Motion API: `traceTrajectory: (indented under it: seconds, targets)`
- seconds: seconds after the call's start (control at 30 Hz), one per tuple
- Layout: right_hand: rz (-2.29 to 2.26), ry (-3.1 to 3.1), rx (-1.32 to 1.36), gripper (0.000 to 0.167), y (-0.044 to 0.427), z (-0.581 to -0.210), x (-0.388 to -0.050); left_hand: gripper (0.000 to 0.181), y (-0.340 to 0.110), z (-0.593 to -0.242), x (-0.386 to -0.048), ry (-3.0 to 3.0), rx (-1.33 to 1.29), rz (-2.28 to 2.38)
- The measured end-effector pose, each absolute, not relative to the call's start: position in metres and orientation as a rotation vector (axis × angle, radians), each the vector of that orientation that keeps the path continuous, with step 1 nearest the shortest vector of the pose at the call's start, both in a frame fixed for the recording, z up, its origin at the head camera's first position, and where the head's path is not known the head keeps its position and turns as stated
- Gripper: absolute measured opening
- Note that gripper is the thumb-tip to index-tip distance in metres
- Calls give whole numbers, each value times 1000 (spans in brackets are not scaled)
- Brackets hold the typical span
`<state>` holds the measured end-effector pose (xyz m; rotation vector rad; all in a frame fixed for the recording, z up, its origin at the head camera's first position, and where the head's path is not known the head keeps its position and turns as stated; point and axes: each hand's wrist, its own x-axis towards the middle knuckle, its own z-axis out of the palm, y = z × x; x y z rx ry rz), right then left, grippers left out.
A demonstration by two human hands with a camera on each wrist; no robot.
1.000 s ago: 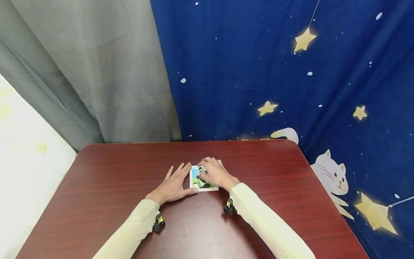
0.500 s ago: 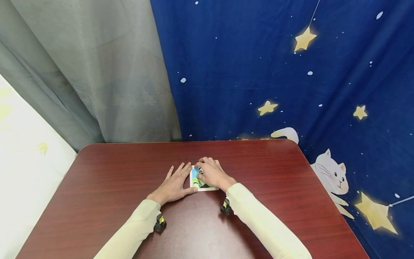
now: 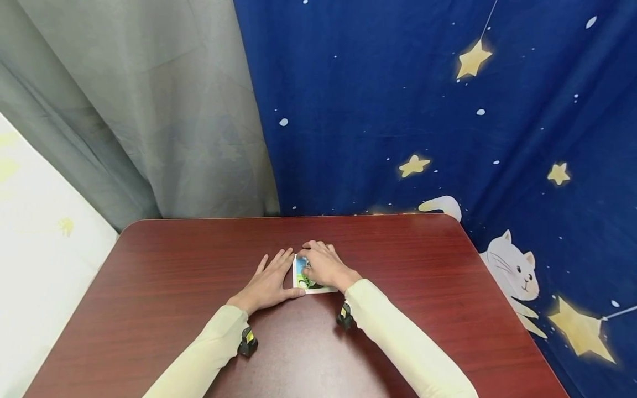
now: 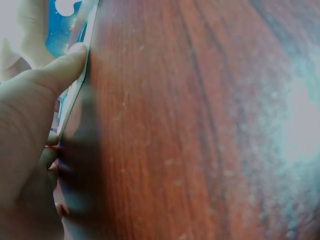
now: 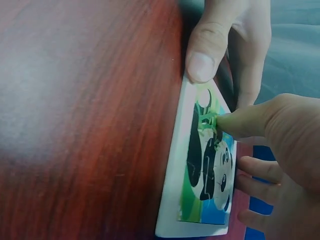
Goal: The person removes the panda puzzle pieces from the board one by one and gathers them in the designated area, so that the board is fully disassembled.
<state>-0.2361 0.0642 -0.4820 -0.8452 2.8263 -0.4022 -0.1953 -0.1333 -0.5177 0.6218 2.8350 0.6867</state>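
Observation:
A flat panda puzzle (image 5: 202,170) with a white border lies on the table, its picture divided by thin seams. In the head view my right hand covers much of it, leaving the left part of the panda puzzle (image 3: 301,276) showing. My left hand (image 3: 266,287) rests at its left side with fingers spread straight. The left thumb (image 4: 70,65) touches the near-left corner of the border. My right hand (image 3: 324,266) lies over the picture, its thumb (image 5: 235,122) touching a green part. The other right fingers reach toward the far edge; the index fingertip is hidden in the right wrist view.
The reddish-brown wooden table (image 3: 189,254) extends around both hands. Behind it hang a grey curtain (image 3: 199,110) and a blue curtain (image 3: 358,110) with stars and a cat. A black wrist camera (image 3: 247,341) sits on the left sleeve, another wrist camera (image 3: 344,316) on the right.
My right hand has slid slightly left over the puzzle, covering more of the panda. The left hand and the puzzle have stayed almost in place.

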Motion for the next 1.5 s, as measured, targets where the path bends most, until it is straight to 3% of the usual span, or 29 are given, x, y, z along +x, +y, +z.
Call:
traceTrajectory:
  seconds: [1.5]
  targets:
    - [-549,2828,-896,41,68,-489,-240,107,-137,-537,-198,2835,652,803]
